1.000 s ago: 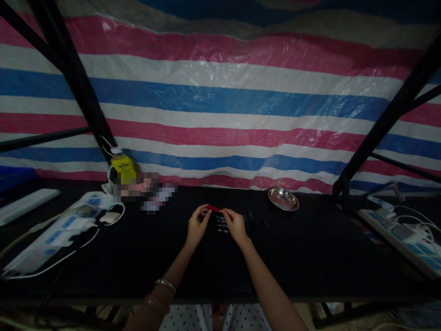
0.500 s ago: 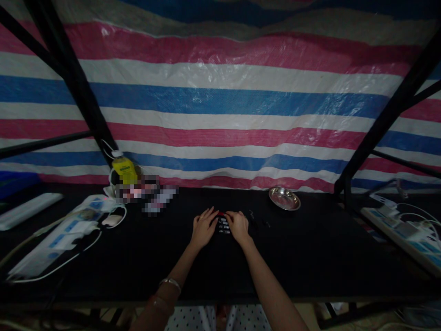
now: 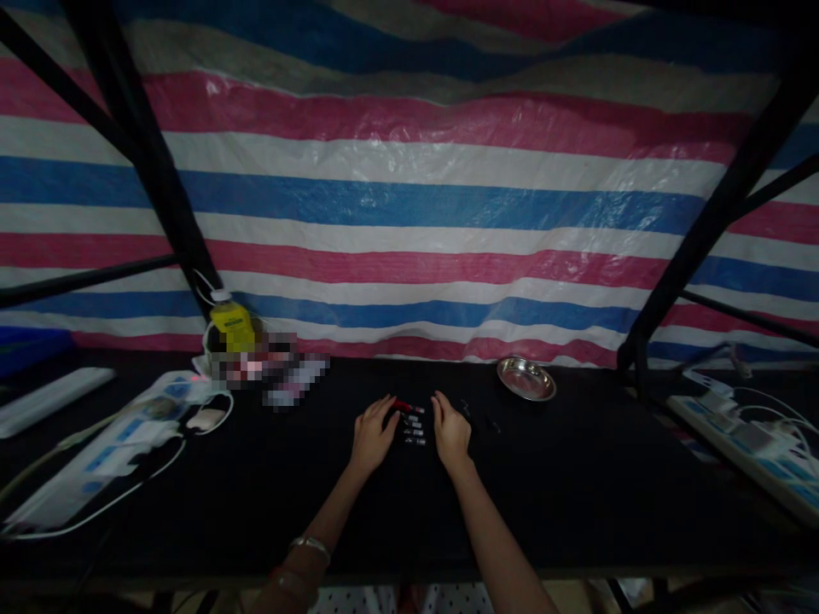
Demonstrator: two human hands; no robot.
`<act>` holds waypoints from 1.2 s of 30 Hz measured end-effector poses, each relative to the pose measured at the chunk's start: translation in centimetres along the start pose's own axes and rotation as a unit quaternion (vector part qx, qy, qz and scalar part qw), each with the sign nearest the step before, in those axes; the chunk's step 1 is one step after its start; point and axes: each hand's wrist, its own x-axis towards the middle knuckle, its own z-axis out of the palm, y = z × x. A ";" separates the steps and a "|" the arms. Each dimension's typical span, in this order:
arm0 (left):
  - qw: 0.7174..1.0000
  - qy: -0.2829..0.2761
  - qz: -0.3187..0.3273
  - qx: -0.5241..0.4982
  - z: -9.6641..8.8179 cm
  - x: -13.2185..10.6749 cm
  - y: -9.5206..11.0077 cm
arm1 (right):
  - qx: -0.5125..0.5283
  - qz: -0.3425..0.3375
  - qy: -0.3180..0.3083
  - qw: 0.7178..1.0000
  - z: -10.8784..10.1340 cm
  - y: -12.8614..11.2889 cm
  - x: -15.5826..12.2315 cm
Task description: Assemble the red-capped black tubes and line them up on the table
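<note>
My left hand [image 3: 372, 437] is at the middle of the dark tabletop, its finger and thumb at the left end of a slim red stick [image 3: 402, 405]. The stick lies slightly slanted, and its right end carries pale markings. Below it several dark slim pieces with white lettering [image 3: 415, 432] lie in a row, one under another, between my hands. My right hand [image 3: 453, 433] rests just right of the row, fingers bent and thumb apart, holding nothing that I can see. What exactly the dark pieces are is too dim to tell.
Small dark bits [image 3: 492, 424] lie right of my right hand, below a shiny round metal dish [image 3: 526, 379]. A yellow bottle [image 3: 233, 324], a power strip [image 3: 106, 460] and cables are on the left. Another power strip [image 3: 748, 443] is at the right. Striped sheeting [image 3: 422, 264] hangs behind.
My right hand has come off the red stick and moved a little right. The stick now shows more fully beside my left hand. The view has tilted up slightly.
</note>
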 end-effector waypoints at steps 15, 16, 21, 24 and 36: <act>0.997 -0.029 0.008 0.069 -0.4 -0.3 0.7 | -0.152 0.113 0.021 0.982 -1.5 0.7 -1.9; 0.996 -0.034 0.017 0.085 -0.3 -0.4 0.7 | -0.159 0.117 0.023 0.980 -1.5 0.6 -1.9; 0.983 -0.047 0.069 0.166 0.3 -0.7 0.8 | -0.176 0.131 0.014 0.975 -1.7 0.1 -1.9; 0.977 -0.050 0.081 0.192 0.7 -0.7 0.6 | -0.169 0.135 0.014 0.976 -1.8 0.0 -1.9; 0.978 -0.040 0.065 0.193 0.5 -0.7 0.8 | -0.124 0.106 0.022 0.986 -1.8 0.1 -1.9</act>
